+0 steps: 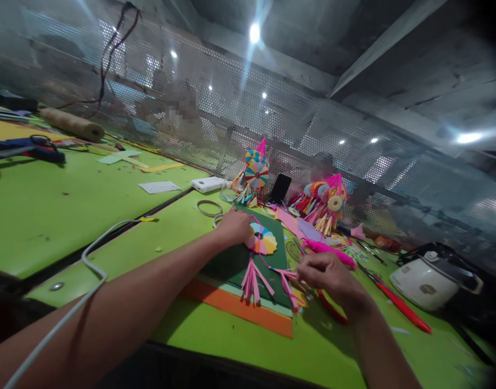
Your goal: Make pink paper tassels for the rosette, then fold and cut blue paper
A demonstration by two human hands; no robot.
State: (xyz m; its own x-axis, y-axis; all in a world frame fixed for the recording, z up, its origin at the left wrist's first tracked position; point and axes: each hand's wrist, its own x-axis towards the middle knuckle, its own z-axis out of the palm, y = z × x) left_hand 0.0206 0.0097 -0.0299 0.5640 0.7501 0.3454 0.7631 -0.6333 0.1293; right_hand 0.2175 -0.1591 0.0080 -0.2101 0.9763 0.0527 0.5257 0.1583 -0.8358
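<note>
My left hand rests closed at the left edge of a multicoloured paper rosette, where a pink string runs beside it; its fingertips are mostly hidden. Below the rosette hangs a pink paper tassel, fanned over dark green card. My right hand is closed in a pinch at a second pink tassel, at the rosette's lower right. A red-handled tool shows just below my right hand, partly covered by it.
Orange card edges the green card. Finished paper hangings and a phone stand at the back. At right are a red-handled tool and a white pot. A white cable crosses the left side.
</note>
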